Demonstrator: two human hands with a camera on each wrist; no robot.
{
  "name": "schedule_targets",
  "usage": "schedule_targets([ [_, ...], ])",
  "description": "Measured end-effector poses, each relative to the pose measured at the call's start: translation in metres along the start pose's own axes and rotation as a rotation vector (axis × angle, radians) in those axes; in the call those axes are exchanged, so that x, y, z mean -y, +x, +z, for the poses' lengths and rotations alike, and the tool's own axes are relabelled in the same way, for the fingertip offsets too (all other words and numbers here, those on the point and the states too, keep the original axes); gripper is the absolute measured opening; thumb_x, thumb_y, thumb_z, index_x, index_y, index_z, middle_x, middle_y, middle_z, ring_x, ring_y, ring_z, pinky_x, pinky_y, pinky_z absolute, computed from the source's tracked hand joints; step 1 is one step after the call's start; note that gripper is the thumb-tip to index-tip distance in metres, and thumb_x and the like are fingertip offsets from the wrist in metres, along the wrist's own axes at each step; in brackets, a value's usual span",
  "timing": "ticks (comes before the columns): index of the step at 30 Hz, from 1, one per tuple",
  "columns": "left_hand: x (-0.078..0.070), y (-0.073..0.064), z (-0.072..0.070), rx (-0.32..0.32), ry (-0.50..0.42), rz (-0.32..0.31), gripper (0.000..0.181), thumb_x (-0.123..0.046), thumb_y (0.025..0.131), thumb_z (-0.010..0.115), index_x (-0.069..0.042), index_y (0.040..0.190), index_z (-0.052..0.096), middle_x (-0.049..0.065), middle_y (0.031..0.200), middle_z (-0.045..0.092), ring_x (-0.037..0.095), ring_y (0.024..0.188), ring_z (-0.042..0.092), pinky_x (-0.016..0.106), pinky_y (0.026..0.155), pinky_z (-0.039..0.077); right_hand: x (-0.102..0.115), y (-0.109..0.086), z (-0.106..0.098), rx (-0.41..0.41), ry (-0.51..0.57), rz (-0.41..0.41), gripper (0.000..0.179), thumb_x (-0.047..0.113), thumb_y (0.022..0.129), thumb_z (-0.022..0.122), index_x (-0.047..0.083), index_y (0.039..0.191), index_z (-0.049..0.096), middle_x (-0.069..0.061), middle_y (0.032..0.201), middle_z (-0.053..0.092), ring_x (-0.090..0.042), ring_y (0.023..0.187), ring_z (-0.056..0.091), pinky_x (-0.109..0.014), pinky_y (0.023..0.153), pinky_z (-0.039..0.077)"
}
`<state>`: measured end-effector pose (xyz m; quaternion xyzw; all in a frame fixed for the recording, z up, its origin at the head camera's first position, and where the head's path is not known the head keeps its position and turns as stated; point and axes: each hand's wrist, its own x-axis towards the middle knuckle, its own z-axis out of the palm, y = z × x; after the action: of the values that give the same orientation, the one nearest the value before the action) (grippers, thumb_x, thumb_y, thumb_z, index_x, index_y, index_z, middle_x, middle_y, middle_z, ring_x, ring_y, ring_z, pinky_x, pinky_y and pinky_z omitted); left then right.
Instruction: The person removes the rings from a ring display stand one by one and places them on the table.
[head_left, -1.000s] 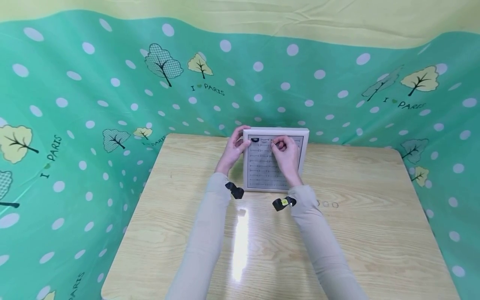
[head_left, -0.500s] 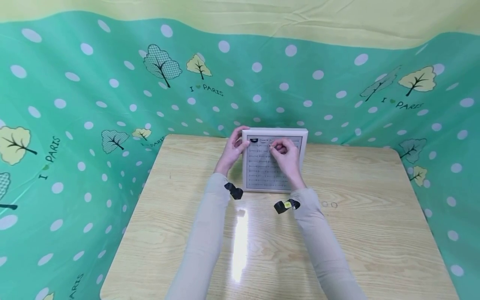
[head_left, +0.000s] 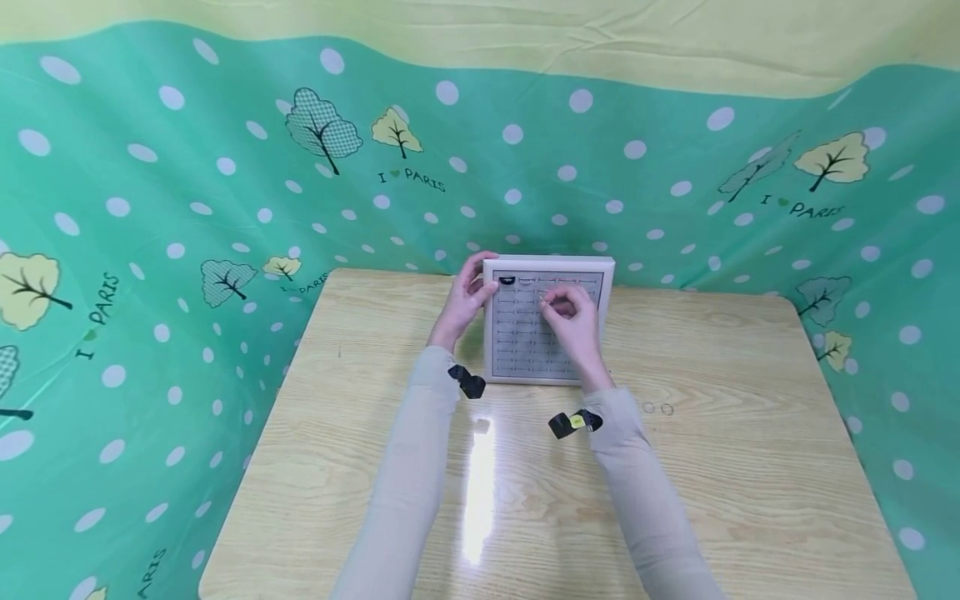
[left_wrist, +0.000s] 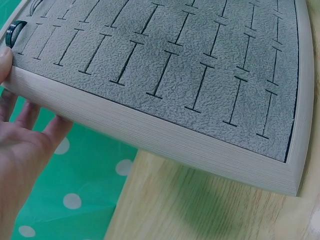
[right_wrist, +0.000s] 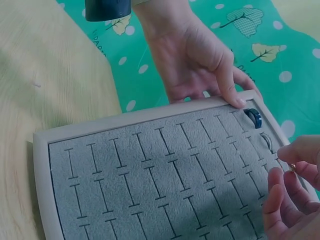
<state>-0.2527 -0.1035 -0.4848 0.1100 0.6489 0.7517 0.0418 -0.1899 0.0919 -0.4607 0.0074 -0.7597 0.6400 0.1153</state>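
Observation:
A ring display tray [head_left: 551,262] with a pale frame and a grey slotted pad stands tilted at the back of the table. My left hand [head_left: 459,304] grips its upper left side, thumb on the front of the frame and fingers behind, as the left wrist view shows. A black ring [right_wrist: 253,117] sits in the corner slot beside the thumb, with a silver ring [right_wrist: 267,142] in the slot next to it. In front of the pad's upper part, my right hand [head_left: 577,321] pinches a small gold ring [right_wrist: 292,168], mostly covered by the fingertips.
Two thin rings [head_left: 667,414] lie on the wooden table [head_left: 750,467] to the right of my right sleeve. Behind and to the left of the table hangs a green dotted cloth [head_left: 420,225]. A bright reflection shows on the tabletop.
My right hand has moved slightly down over the tray, still pinching the gold ring. Its sleeve has come to cover another ring on the table. My left hand keeps its grip.

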Motion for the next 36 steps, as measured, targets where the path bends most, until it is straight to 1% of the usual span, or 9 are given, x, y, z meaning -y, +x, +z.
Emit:
schedule_targets([
  [7,0.001,0.001,-0.001,0.002,0.0,-0.004,0.05,0.008,0.092,0.054,-0.011,0.137,0.045,0.017,0.132,0.049,0.034,0.116,0.054,0.046,0.091,0.05,0.025,-0.016,-0.008,-0.009,0.003,-0.007,0.011,-0.011,0.082,0.064,-0.016,0.091,0.06,-0.024,0.104,0.052,-0.024,0.079,0.053,-0.02,0.068,0.045],
  [10,0.0,0.001,-0.001,0.007,-0.007,-0.008,0.05,0.009,0.092,0.054,-0.01,0.138,0.044,0.018,0.133,0.049,0.035,0.117,0.054,0.045,0.091,0.05,0.02,-0.018,-0.011,-0.015,0.006,-0.018,0.01,-0.012,0.08,0.065,-0.016,0.089,0.06,-0.024,0.103,0.053,-0.024,0.078,0.052,-0.019,0.067,0.043],
  [12,-0.001,0.0,-0.001,0.01,-0.016,-0.011,0.05,0.01,0.092,0.054,-0.007,0.138,0.043,0.019,0.133,0.048,0.036,0.117,0.053,0.045,0.089,0.051,0.007,-0.017,-0.012,-0.021,0.009,-0.029,0.01,-0.011,0.08,0.066,-0.015,0.088,0.061,-0.023,0.103,0.054,-0.021,0.078,0.052,-0.018,0.067,0.043],
  [17,-0.016,-0.006,0.003,0.01,-0.015,-0.02,0.048,0.011,0.092,0.053,-0.005,0.136,0.042,0.019,0.13,0.05,0.036,0.116,0.054,0.043,0.086,0.052,-0.024,-0.013,-0.016,-0.018,-0.019,-0.022,0.008,-0.005,0.081,0.069,-0.008,0.087,0.064,-0.014,0.101,0.057,-0.015,0.078,0.051,-0.017,0.068,0.043],
  [20,-0.02,-0.008,0.005,0.006,-0.024,-0.024,0.048,0.012,0.091,0.053,-0.008,0.134,0.045,0.019,0.129,0.051,0.035,0.115,0.055,0.043,0.086,0.052,-0.029,-0.014,-0.019,-0.008,-0.053,-0.01,0.008,-0.003,0.081,0.07,-0.004,0.087,0.065,-0.01,0.099,0.057,-0.014,0.077,0.051,-0.019,0.067,0.043],
  [24,-0.02,-0.008,0.005,0.012,-0.022,-0.027,0.049,0.012,0.091,0.053,-0.007,0.135,0.044,0.019,0.129,0.05,0.035,0.115,0.054,0.044,0.087,0.052,-0.028,-0.02,-0.023,0.01,-0.084,0.007,0.009,-0.003,0.082,0.071,-0.005,0.088,0.065,-0.011,0.099,0.057,-0.013,0.076,0.051,-0.019,0.068,0.043],
  [27,-0.014,-0.005,0.002,0.019,-0.019,-0.026,0.051,0.011,0.092,0.053,-0.006,0.138,0.041,0.02,0.131,0.049,0.035,0.117,0.054,0.043,0.087,0.052,-0.02,-0.027,-0.027,0.025,-0.085,-0.007,0.009,-0.007,0.081,0.07,-0.009,0.088,0.064,-0.018,0.098,0.058,-0.015,0.074,0.051,-0.018,0.066,0.043],
  [31,-0.002,0.0,-0.001,0.015,-0.026,-0.014,0.051,0.01,0.093,0.053,-0.008,0.139,0.041,0.019,0.131,0.049,0.036,0.116,0.053,0.042,0.085,0.052,-0.008,-0.036,-0.031,0.046,-0.09,-0.017,0.01,-0.012,0.08,0.067,-0.014,0.088,0.062,-0.027,0.098,0.057,-0.022,0.074,0.051,-0.019,0.065,0.042],
  [36,0.001,0.001,0.0,0.001,0.001,-0.006,0.05,0.007,0.093,0.054,-0.012,0.138,0.043,0.017,0.13,0.05,0.033,0.115,0.055,0.043,0.085,0.052,-0.008,-0.045,-0.035,0.053,-0.126,0.017,0.011,-0.012,0.081,0.066,-0.015,0.09,0.061,-0.028,0.097,0.055,-0.025,0.075,0.051,-0.018,0.065,0.041],
])
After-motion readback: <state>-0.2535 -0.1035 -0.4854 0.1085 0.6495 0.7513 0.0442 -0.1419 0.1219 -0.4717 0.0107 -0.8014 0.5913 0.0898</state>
